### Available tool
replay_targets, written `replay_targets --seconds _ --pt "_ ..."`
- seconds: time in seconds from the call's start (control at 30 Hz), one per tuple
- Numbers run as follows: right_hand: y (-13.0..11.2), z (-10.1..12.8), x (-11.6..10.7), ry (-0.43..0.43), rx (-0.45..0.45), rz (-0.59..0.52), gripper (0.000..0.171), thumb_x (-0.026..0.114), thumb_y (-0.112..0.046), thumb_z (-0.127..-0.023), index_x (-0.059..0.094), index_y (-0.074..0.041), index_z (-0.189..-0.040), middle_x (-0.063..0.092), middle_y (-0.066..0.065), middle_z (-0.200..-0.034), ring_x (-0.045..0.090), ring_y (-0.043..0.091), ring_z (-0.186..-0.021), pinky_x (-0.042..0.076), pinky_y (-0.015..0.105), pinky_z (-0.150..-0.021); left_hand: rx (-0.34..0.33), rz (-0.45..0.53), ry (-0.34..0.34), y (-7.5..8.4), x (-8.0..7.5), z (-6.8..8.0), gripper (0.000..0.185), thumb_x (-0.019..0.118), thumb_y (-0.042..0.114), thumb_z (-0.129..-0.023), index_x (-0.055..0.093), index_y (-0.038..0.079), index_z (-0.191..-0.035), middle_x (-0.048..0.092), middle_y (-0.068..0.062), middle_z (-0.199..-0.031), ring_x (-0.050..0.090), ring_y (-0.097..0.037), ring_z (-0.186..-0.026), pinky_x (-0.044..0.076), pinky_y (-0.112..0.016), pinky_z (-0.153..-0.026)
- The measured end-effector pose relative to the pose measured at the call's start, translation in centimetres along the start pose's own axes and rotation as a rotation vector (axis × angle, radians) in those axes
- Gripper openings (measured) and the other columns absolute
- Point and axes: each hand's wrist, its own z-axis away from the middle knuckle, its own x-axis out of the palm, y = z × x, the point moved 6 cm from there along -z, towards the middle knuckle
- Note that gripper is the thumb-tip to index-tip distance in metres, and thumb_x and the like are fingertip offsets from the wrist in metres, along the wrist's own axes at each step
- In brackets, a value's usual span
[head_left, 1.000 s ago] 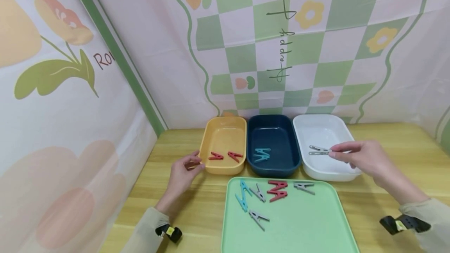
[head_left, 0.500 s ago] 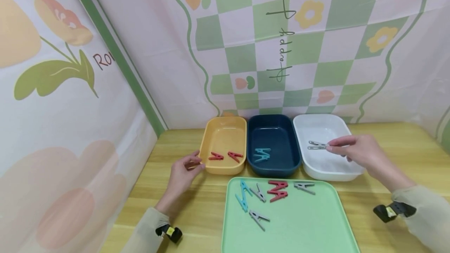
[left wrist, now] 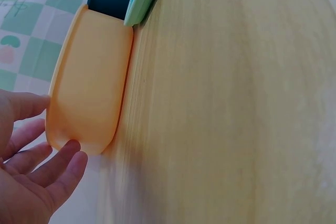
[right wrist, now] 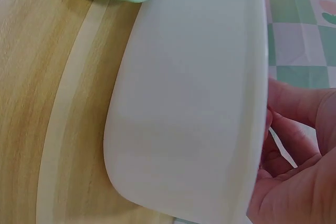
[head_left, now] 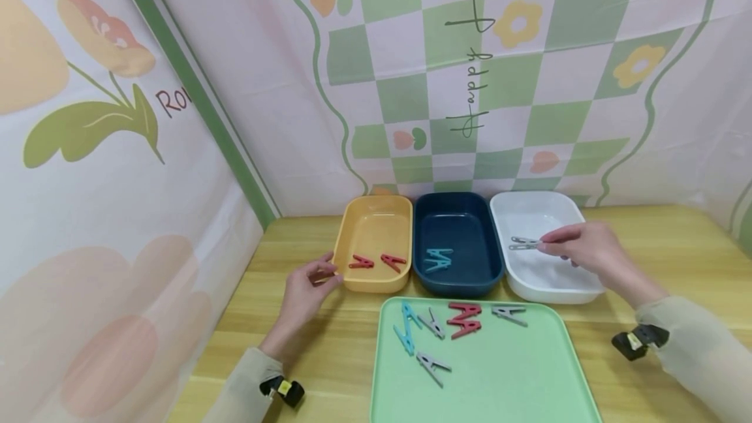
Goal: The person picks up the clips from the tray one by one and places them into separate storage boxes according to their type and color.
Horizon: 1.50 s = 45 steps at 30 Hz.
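Note:
My right hand pinches a grey clothespin between thumb and fingertips, over the white bin. In the right wrist view that bin's outer wall hides the clothespin and the fingertips. My left hand touches the near left corner of the yellow bin with its fingers loosely spread, as the left wrist view also shows. Red clothespins lie inside the yellow bin. Between these two bins stands a dark blue bin, with light blue clothespins in it.
A green tray lies in front of the bins on the wooden table. Along its far side are loose light blue, grey and red clothespins. Patterned cloth hangs behind the bins and on the left.
My right hand has shifted a little to the left and slightly away from me over the white bin, still holding the grey clothespin. My left hand stays in place.

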Motion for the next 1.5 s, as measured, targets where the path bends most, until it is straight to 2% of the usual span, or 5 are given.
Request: replay_targets --seconds 0.57,0.93,1.13,1.37,1.5 --pt "1.1 -0.8 0.7 0.004 0.021 0.033 0.041 0.082 -0.024 -0.093 0.074 0.006 -0.12 0.07 0.029 -0.117 0.06 0.026 -0.079 0.052 0.03 -0.057 0.004 0.001 0.002 0.0 0.1 0.1 0.021 0.084 0.003 -0.089 0.074 -0.005 -0.106 0.065 -0.017 -0.141 0.074 -0.034 -0.105 0.064 -0.032 -0.088" --pt "0.8 -0.8 0.9 -0.017 -0.011 0.102 0.033 0.08 -0.021 -0.094 0.077 0.004 -0.114 0.074 0.025 -0.112 0.059 0.03 -0.085 0.05 0.033 -0.063 -0.008 -0.006 0.001 0.2 0.0 0.1 0.022 0.084 0.003 -0.089 0.074 -0.005 -0.107 0.065 -0.017 -0.141 0.074 -0.034 -0.106 0.064 -0.032 -0.087" --pt "-0.1 0.2 0.5 0.005 -0.026 0.095 0.038 0.08 -0.023 -0.094 0.075 0.005 -0.119 0.073 0.027 -0.116 0.059 0.03 -0.087 0.05 0.032 -0.063 -0.016 -0.01 -0.002 0.3 0.0 0.1 0.022 0.084 0.004 -0.089 0.074 -0.005 -0.107 0.065 -0.016 -0.142 0.074 -0.034 -0.106 0.064 -0.032 -0.088" --pt "-1.5 2.2 0.3 0.047 -0.065 0.085 0.045 0.081 -0.031 -0.095 0.074 0.004 -0.122 0.066 0.032 -0.127 0.056 0.036 -0.1 0.047 0.029 -0.064 -0.01 -0.004 -0.003 0.2 0.1 0.1 0.022 0.083 0.003 -0.089 0.074 -0.005 -0.107 0.064 -0.018 -0.142 0.074 -0.035 -0.106 0.064 -0.032 -0.088" --pt "-2.8 3.6 0.3 0.097 -0.111 0.075 0.042 0.083 -0.032 -0.094 0.077 0.003 -0.117 0.073 0.024 -0.114 0.059 0.027 -0.09 0.045 0.027 -0.059 0.002 0.004 0.0 0.2 0.0 0.1 0.021 0.083 0.002 -0.089 0.073 -0.006 -0.106 0.064 -0.019 -0.142 0.074 -0.036 -0.106 0.064 -0.033 -0.088"
